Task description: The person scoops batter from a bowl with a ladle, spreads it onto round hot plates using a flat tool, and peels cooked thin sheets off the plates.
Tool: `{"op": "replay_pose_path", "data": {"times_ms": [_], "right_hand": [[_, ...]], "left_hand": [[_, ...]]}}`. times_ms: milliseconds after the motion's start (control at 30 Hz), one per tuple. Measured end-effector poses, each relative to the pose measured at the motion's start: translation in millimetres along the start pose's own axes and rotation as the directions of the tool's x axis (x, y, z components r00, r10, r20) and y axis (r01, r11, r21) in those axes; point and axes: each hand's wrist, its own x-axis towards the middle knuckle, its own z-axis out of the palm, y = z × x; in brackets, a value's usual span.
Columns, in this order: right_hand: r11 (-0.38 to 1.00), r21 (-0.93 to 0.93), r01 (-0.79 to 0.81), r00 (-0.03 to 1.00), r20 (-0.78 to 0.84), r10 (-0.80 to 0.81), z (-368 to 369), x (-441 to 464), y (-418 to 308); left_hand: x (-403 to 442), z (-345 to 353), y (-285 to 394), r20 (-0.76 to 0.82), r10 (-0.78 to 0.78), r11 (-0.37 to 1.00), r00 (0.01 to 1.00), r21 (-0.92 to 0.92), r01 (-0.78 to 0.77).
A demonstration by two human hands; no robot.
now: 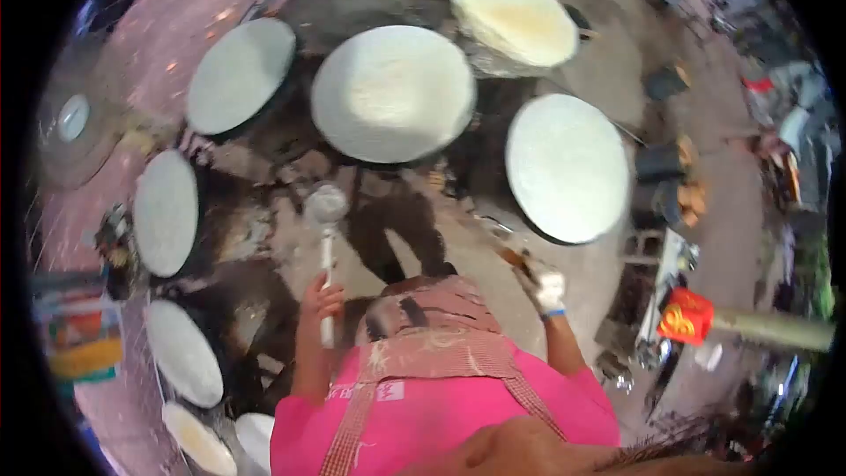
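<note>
My left hand is closed around the pale handle of a ladle. The ladle's round, whitish bowl points away from me, over the ground. On my right hand is a white glove with a blue band at the wrist. Its fingers are closed on a thin brown tool, too blurred to name. Ahead of me, a round griddle bears a smooth white layer. Nearest to my right hand is another white-covered round griddle. Neither hand touches a griddle.
More white-topped rounds curve down my left, including one griddle. A pale yellowish round sheet lies at the back right. Stubby logs lie to the right, above a red box beside a pale pole.
</note>
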Motion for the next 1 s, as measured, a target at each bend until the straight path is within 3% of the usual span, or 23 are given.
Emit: {"op": "replay_pose_path", "data": {"times_ms": [67,100,200,267,300,333,367,533,567,633,700,767,800,833,900,967,1000], "right_hand": [[0.991,0.135,-0.004,1.000,-0.006,0.005,8,12,-2],[0.998,0.062,-0.004,0.993,0.120,-0.003,22,18,8],[0.994,0.104,0.020,0.984,0.175,-0.038,21,59,3],[0.988,0.088,0.129,0.979,0.150,-0.141,24,88,-5],[0.988,-0.045,0.149,0.941,0.312,-0.128,35,103,-3],[0.968,-0.078,0.238,0.921,0.334,-0.200,48,120,-2],[0.941,-0.114,0.318,0.898,0.354,-0.261,60,138,-4],[0.776,-0.066,0.627,0.754,0.304,-0.583,65,245,-52],[0.748,-0.025,0.664,0.714,0.320,-0.623,80,266,-56],[0.763,-0.058,0.644,0.658,0.551,-0.514,77,298,-88],[0.662,-0.044,0.748,0.510,0.677,-0.531,76,331,-105],[0.539,-0.083,0.838,0.447,0.669,-0.594,86,348,-111],[0.490,-0.099,0.866,0.422,0.672,-0.609,98,357,-109],[0.447,-0.120,0.887,0.403,0.674,-0.619,88,364,-119],[0.522,-0.114,0.845,0.493,0.544,-0.679,66,379,-131],[0.625,0.012,0.780,0.599,0.276,-0.752,55,400,-133],[0.700,-0.017,0.714,0.662,0.345,-0.666,58,420,-131]], "left_hand": [[-2,-2,-6,-0.042,0.015,1.000,0.999,-0.005,-0.015],[-4,-2,-8,-0.067,0.052,0.999,0.996,-0.013,-0.053],[-6,-26,-15,0.033,0.072,0.997,0.997,-0.007,-0.071],[-11,-62,-18,0.131,0.028,1.000,0.991,-0.004,-0.027],[-15,-49,-32,0.000,0.174,0.984,0.985,-0.045,-0.174],[-18,-37,-46,-0.131,0.314,0.945,0.940,-0.048,-0.323],[-21,-41,-57,-0.002,0.340,0.940,0.941,-0.041,-0.339],[-32,-37,-113,-0.082,0.641,0.760,0.763,-0.075,-0.646],[-33,-39,-117,-0.088,0.669,0.736,0.738,-0.060,-0.675],[-45,-49,-122,-0.104,0.719,0.689,0.687,-0.023,-0.725],[-53,-53,-120,-0.083,0.735,0.665,0.673,-0.105,-0.739],[-56,-58,-111,-0.070,0.746,0.635,0.662,-0.224,-0.739],[-56,-37,-120,-0.131,0.847,0.524,0.515,0.048,-0.850],[-60,-47,-107,-0.045,0.783,0.606,0.620,-0.172,-0.777],[-69,-52,-87,0.029,0.725,0.668,0.688,-0.268,-0.694],[-69,-41,-76,-0.042,0.762,0.618,0.646,-0.251,-0.745],[-72,-47,-64,-0.049,0.761,0.617,0.647,-0.253,-0.745]]}}
